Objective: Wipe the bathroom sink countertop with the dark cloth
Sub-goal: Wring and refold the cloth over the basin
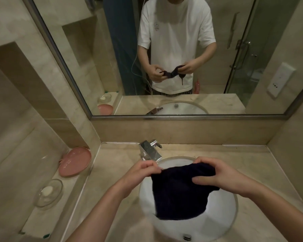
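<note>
Both hands pinch dark cloth (179, 191) top edge, left hand (143, 172), right hand (215, 175), above sink (226, 212).

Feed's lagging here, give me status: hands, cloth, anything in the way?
Left hand and right hand both grip the dark cloth, held above the sink. Countertop not yet touched. Faucet just behind.
</note>
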A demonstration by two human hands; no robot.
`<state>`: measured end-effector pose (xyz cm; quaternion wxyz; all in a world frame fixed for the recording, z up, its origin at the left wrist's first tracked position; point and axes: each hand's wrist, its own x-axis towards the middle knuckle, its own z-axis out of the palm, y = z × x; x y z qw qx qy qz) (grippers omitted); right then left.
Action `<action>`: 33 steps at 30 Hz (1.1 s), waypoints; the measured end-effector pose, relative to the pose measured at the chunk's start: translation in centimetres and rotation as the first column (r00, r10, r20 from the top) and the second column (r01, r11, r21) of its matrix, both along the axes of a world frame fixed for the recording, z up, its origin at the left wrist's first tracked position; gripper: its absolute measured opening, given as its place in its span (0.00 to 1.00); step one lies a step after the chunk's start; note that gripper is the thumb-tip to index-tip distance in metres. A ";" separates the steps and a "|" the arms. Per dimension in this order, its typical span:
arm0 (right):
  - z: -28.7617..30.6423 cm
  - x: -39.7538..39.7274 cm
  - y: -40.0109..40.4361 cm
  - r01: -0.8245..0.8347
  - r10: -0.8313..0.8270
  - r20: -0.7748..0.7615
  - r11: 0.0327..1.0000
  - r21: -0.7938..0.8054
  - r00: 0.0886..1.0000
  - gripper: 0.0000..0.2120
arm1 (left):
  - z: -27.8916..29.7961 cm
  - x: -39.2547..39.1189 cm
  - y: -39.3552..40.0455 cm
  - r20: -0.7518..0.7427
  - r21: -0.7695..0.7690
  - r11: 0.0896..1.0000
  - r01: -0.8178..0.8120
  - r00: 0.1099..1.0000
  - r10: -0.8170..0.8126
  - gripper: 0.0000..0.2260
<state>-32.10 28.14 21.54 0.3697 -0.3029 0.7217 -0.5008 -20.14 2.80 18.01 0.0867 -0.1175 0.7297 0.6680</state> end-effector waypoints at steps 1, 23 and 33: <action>0.3 -0.2 -0.3 -0.038 0.038 -0.030 0.999 0.019 0.999 0.07 | -0.2 0.2 0.0 0.006 0.006 0.998 0.066 0.998 -0.066 0.04; -6.8 2.3 -0.9 0.089 -0.090 0.552 0.996 0.028 0.829 0.35 | -1.8 0.8 5.4 0.115 0.328 0.937 -0.119 0.990 0.085 0.15; -8.6 2.5 -1.3 0.073 0.038 0.626 0.986 -0.151 0.779 0.26 | -1.7 1.8 4.5 0.129 0.310 0.943 -0.126 0.988 0.089 0.18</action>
